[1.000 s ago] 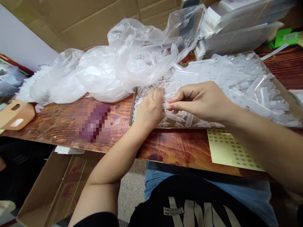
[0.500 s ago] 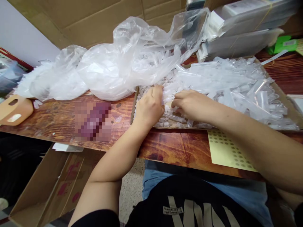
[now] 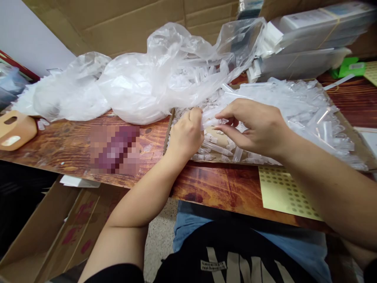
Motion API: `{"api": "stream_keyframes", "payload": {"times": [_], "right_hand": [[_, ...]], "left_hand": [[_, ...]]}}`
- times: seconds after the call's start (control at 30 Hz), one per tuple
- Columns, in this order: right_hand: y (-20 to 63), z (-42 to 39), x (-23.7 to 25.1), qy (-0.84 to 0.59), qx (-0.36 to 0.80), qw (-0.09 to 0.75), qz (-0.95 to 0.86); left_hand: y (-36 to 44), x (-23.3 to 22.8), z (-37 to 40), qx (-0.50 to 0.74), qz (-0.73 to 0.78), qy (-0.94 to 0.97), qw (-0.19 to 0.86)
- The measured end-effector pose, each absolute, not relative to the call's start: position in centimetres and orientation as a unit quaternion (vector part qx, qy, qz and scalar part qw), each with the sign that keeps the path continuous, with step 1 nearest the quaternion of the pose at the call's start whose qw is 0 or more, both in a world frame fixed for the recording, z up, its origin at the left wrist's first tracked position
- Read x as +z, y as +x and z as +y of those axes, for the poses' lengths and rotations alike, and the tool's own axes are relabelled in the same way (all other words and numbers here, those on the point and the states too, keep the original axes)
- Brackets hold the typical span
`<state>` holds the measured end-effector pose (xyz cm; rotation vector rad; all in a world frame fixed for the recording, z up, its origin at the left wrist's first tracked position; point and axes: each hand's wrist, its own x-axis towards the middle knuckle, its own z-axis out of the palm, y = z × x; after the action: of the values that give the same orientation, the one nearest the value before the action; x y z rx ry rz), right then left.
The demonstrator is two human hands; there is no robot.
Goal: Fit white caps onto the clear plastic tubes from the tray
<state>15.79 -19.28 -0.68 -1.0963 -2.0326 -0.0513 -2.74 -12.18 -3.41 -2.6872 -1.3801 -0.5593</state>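
Left hand [image 3: 186,135] curled shut around a small clear plastic tube [image 3: 209,122], poking out from the fist toward the right. Right hand [image 3: 257,126] half open, thumb and first finger pinched on the far end of that same tube — other fingers loose and bent. Both hands up above a flat brown cardboard tray [image 3: 218,140], near its front left corner. Heaps of clear plastic tubes [image 3: 297,106] piled in the tray, more of them toward the right and back. A few loose ones lying flat on the tray floor just under the hands.

Behind the tray, a big crumpled clear plastic bag [image 3: 153,78], puffy and shiny, resting on the dark wooden table [image 3: 73,145]. Just beside the tray's front edge — a yellow sheet with rows of round dots [image 3: 282,192], flat on the table. At the far left, a tan rounded holder [image 3: 13,129]. At the back right, stacked flat packs wrapped in clear plastic [image 3: 306,43]. Under the table, an open cardboard box [image 3: 44,239] on the floor.
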Motion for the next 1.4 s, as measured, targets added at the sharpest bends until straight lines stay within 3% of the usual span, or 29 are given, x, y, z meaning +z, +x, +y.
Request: {"api": "stream_keyframes", "payload": {"times": [0.23,0.43,0.7,0.8,0.97,1.1,1.27,1.33,1.4], "right_hand": [[15.8,-19.4,-0.5,-0.503,0.034,0.377,-0.777],[14.6,-19.6,-1.0,-0.574,0.214,0.398,-0.683],[13.7,-19.3,-2.2,-0.574,0.33,0.414,-0.625],[13.9,-19.3,-2.0,-0.557,0.323,0.427,-0.635],[15.2,-20.1,-0.3,-0.549,0.186,0.425,-0.696],[16.8,-20.9,1.6,-0.531,0.056,0.439,-0.723],[17.9,-20.6,1.2,-0.472,-0.071,0.458,-0.75],[17.7,-20.2,0.5,-0.45,-0.099,0.458,-0.76],[17.3,-20.0,-0.1,-0.462,-0.088,0.435,-0.768]], "left_hand": [[-2.9,-3.7,-12.3,-0.187,-0.428,-0.882,0.051],[-2.3,-3.2,-13.1,-0.146,-0.468,-0.87,0.059],[-2.2,-3.5,-13.6,-0.178,-0.429,-0.882,0.076],[-2.4,-3.4,-13.5,-0.198,-0.43,-0.879,0.061],[-2.8,-3.2,-12.9,-0.225,-0.458,-0.86,0.017],[-3.2,-3.2,-12.1,-0.322,-0.472,-0.811,-0.124],[-2.9,-2.3,-11.8,-0.429,-0.37,-0.601,-0.564],[-2.5,-1.7,-12.0,-0.421,-0.346,-0.503,-0.671],[-2.2,-1.1,-12.2,-0.409,-0.347,-0.448,-0.715]]}}
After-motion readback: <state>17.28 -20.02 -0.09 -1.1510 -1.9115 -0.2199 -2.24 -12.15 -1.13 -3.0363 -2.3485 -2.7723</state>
